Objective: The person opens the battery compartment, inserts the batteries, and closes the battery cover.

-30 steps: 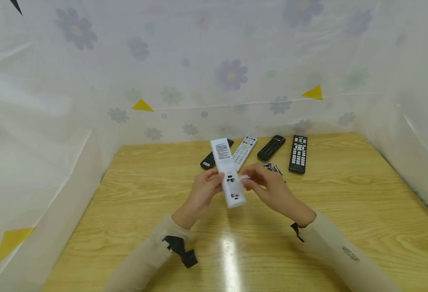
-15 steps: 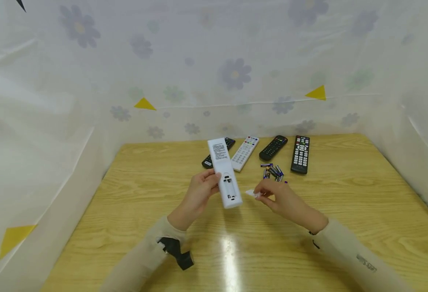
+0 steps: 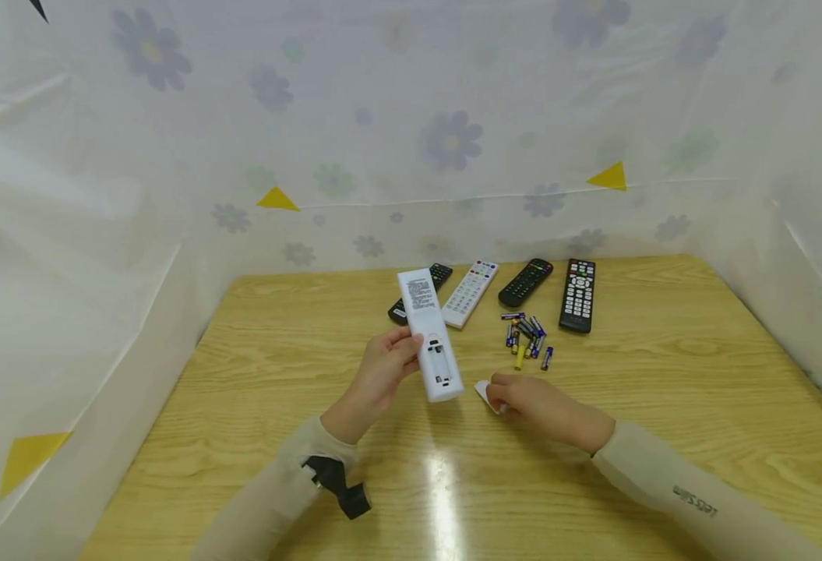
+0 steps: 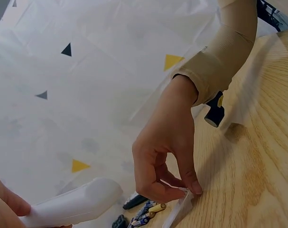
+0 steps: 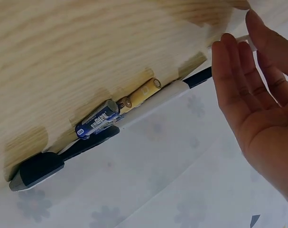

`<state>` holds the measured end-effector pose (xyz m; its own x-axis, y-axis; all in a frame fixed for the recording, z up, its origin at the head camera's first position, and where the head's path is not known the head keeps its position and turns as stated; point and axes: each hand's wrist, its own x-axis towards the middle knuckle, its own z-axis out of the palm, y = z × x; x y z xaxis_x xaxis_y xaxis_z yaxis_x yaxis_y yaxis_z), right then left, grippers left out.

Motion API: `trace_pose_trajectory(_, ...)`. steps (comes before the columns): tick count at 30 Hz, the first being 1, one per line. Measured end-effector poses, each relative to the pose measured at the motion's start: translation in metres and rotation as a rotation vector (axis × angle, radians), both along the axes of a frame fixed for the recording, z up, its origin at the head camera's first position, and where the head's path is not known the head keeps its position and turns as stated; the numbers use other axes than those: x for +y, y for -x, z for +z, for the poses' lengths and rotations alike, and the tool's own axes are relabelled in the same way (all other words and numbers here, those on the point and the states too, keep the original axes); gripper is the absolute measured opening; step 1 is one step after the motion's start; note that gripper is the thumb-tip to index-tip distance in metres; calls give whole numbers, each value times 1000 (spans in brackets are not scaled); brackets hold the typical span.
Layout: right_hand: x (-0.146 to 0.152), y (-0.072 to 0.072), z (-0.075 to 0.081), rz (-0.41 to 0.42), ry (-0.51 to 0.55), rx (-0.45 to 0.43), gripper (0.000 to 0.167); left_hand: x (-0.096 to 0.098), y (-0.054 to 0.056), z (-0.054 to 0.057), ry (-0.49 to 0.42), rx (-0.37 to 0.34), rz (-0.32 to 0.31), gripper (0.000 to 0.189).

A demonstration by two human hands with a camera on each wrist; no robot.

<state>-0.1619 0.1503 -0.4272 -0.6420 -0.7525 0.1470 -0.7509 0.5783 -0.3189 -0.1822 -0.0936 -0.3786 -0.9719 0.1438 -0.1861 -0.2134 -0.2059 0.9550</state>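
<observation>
My left hand (image 3: 379,374) grips a white remote control (image 3: 425,312) by its left side, its back turned up toward me. The battery compartment (image 3: 440,365) is uncovered and holds no batteries. My right hand (image 3: 540,405) pinches a white battery cover (image 3: 482,389) between thumb and fingers, low at the tabletop, right of the remote's lower end. In the left wrist view, the cover (image 4: 179,211) is tilted with an edge at the wood. Part of it is hidden by my fingers.
Several loose batteries (image 3: 526,331) lie beyond my right hand, one of them yellow (image 3: 519,357). Behind them are a white remote (image 3: 471,294), a black remote (image 3: 526,282) and a black remote with white buttons (image 3: 577,296). Another black remote (image 3: 441,275) is partly covered by the held one.
My right hand has drawn the battery cover away from the remote and lowered it to the tabletop, baring the compartment and the batteries behind. My left hand has barely moved.
</observation>
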Motion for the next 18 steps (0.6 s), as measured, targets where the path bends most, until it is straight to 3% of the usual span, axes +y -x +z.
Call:
trace_pose_trajectory(12, 6, 3, -3, 19, -11, -20, 16, -1, -1, 0, 24, -11, -9, 34)
trace_pose_trajectory(15, 13, 5, 1, -9, 16, -26, 16, -1, -2, 0, 30, -4, -12, 34)
trace_pose_trajectory(18, 22, 11, 7, -90, 37, 34, 14, -1, -2, 1, 31, -11, -7, 34)
